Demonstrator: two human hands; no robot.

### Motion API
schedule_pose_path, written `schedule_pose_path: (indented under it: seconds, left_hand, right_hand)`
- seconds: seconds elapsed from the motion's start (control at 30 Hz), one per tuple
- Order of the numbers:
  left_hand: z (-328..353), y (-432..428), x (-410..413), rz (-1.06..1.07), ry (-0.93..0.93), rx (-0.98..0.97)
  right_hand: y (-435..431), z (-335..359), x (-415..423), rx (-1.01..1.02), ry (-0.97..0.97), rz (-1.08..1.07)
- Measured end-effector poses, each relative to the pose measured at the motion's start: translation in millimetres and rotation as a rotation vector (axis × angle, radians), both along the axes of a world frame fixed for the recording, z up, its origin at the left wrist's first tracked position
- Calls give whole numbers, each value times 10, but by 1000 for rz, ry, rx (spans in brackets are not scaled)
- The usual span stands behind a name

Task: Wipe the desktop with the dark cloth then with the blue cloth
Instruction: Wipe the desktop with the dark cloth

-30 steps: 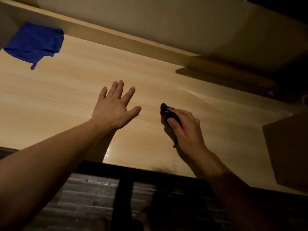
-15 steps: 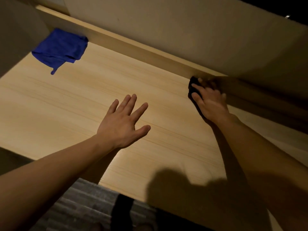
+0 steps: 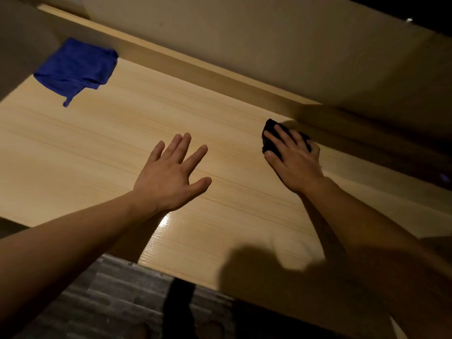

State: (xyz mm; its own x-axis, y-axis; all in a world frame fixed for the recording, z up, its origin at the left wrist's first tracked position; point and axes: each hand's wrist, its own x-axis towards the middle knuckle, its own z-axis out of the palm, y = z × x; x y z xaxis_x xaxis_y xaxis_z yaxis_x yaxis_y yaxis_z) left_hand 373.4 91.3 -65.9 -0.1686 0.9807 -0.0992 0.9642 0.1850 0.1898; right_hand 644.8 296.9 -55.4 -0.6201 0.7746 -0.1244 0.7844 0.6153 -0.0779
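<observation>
One dark cloth [image 3: 270, 139] is lying bunched under the right hand [image 3: 294, 162], toward the far right of the table [image 3: 97, 148]; the fingers are spreading flat over it, pressing rather than pinching, presumably to drive it across the surface. It is appearing near-black, small and crumpled, largely covered. The left hand [image 3: 168, 178] is hovering mid-table, its grip wide open and holding nothing. The blue cloth [image 3: 75, 67] is sitting crumpled at the far left corner, apparently waiting for the second pass.
</observation>
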Motion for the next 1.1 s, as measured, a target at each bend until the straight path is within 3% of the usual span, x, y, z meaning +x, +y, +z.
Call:
schedule_pose_path:
  seconds: [0.67,1.1]
  left_hand:
    - [34,-8,-37,-37,-19,-20]
    - [34,-26,-78,-72,-39,-12]
  right_hand:
    - [-1989,11,539,-27,-59,19]
    - [-2912,-22,628,-39,44,-58]
